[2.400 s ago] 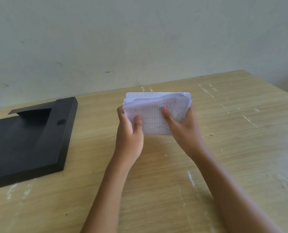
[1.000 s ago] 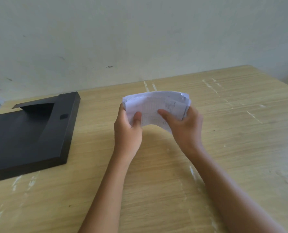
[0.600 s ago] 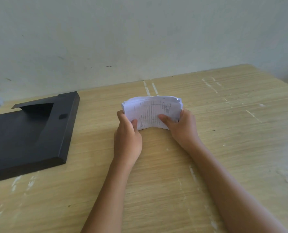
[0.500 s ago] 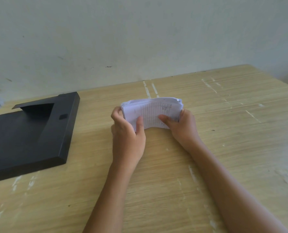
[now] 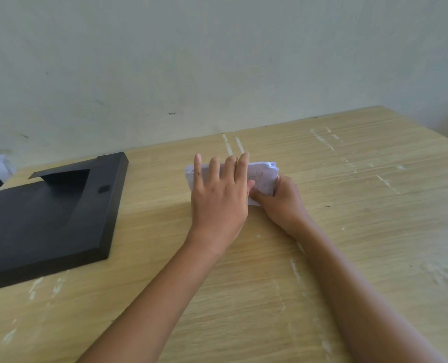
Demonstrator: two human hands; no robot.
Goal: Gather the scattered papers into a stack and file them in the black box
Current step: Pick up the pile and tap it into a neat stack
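The left hand, fingers spread flat, is pressing down on 1 paper stack lying on the table, while the right hand is pinching its near right corner. Gathering is apparently finishing; filing is remaining. 1 black box is lying well apart at left, seemingly holding no papers.
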